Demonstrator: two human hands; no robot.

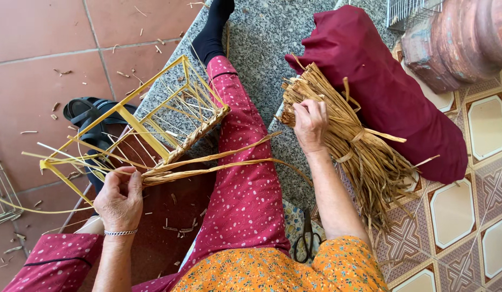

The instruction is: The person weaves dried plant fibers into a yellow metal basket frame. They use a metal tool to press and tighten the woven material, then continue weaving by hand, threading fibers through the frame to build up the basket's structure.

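My left hand (120, 199) pinches the ends of a few long straw strands (218, 161) that run from a half-woven basket frame (170, 116) of yellow ribs and thin spokes. That frame lies tilted across my outstretched leg in red dotted trousers (243, 178). My right hand (310, 125) reaches over to a tied bundle of dry straw (359, 157) and grips strands near its upper end. The bundle lies on the granite ledge (267, 38) against a dark red cushion (386, 86).
Black scissors (306, 238) lie beside my right forearm on a patterned cloth. Dark sandals (86, 116) sit on the red tile floor among straw scraps. A wire frame (2, 194) is at the left edge, and a wire rack (410, 12) and clay-coloured pot (461, 38) at top right.
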